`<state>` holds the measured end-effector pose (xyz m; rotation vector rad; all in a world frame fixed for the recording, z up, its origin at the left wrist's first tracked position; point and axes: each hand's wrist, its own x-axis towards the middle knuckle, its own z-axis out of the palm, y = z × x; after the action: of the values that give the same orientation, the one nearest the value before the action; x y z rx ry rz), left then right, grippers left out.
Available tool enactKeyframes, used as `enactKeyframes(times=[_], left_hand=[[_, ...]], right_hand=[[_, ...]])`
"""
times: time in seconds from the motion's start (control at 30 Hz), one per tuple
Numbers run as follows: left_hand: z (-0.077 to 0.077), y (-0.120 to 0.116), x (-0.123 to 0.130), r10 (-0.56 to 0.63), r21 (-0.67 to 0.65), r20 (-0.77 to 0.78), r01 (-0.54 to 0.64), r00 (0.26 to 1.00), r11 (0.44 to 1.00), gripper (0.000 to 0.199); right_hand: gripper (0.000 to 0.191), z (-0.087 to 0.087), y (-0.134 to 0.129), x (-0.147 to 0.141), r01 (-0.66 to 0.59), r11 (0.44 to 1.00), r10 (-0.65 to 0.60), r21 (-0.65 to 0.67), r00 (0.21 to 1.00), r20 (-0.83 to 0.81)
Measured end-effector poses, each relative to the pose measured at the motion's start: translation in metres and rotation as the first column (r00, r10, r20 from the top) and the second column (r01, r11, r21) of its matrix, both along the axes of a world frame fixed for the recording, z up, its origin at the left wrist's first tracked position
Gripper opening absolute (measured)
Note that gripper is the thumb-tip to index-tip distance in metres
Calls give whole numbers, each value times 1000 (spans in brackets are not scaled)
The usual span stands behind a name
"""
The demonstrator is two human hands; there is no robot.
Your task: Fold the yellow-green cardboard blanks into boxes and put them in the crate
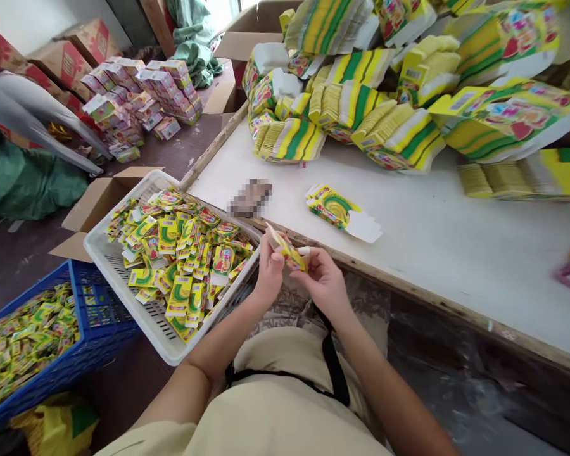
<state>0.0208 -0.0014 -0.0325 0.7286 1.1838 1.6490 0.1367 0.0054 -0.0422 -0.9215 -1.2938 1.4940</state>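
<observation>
- In the head view, a small yellow-and-green printed paperboard carton (pixel 292 254) sits between a worker's bare left hand (pixel 268 273) and right hand (pixel 323 278), both grasping it with bent fingers.
- The carton's long axis slants from a pale flap beside the left fingers down toward the right thumb; neither hand is clearly nearer.
- Left of the left hand, the nearer of the two, stands a white plastic tray (pixel 171 356) with a slotted base, heaped with flat-sided, glossy-looking little boxes (pixel 180 294).
- Farther left, a blue lattice-walled plastic crate (pixel 99 297) holds more.
- Ahead of the right hand, a yellow carton with white end flaps (pixel 335 209) lies on a smooth white tabletop (pixel 432 247) edged in rough, worn wood (pixel 408 287).
- Farther ahead, yellow-and-green striped bundles of layered paperboard (pixel 344 107) pile up.
- Just ahead of the left hand, a pixelated object (pixel 251 197) cannot be identified.
</observation>
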Motion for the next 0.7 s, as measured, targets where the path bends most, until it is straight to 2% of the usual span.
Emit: enactKeyframes(times=[0.1,0.2,0.27,0.33,0.4,0.43,0.47,0.5,0.53,0.57,0.6,0.67,0.7], left_hand=[[-1,-3,-11,3,31,-156,2,988,1000,46],[5,-3,-30,-73,-6,-261,75,962,997,34],[14,-3,-46,-190,0,-317,200,929,980,39],[26,-4,-61,-278,22,-411,314,868,949,58],[37,-6,-69,-348,-33,-574,404,741,914,85],[41,-8,-70,-402,-109,-659,449,635,887,97],[44,-9,-68,-472,-211,-717,486,513,848,100],[45,-11,-65,-542,-315,-738,505,402,804,95],[45,-12,-60,-596,-399,-735,504,325,766,85],[44,-14,-55,-623,-447,-726,489,290,749,74],[42,-16,-51,-623,-464,-726,462,291,756,64],[38,-20,-42,-548,-416,-764,389,341,822,57],[36,-22,-39,-501,-373,-787,369,360,851,59]], right_hand=[[21,1,8,11,14,998,-19,55,996,90],[13,6,15,27,-4,972,-59,237,964,260],[13,12,21,37,2,900,-186,437,907,378],[16,19,24,44,-61,787,-313,613,817,484],[20,26,22,45,-215,683,-346,698,746,569],[22,29,19,43,-300,638,-323,709,732,600],[23,32,16,40,-371,596,-286,712,731,620],[25,33,13,37,-411,565,-252,715,739,624],[25,34,9,35,-414,554,-235,723,755,612],[23,34,6,33,-372,567,-242,735,777,580],[23,33,4,33,-283,607,-277,742,800,532],[43,29,2,33,-28,726,-356,687,839,411],[55,26,1,34,81,795,-357,601,864,355]])
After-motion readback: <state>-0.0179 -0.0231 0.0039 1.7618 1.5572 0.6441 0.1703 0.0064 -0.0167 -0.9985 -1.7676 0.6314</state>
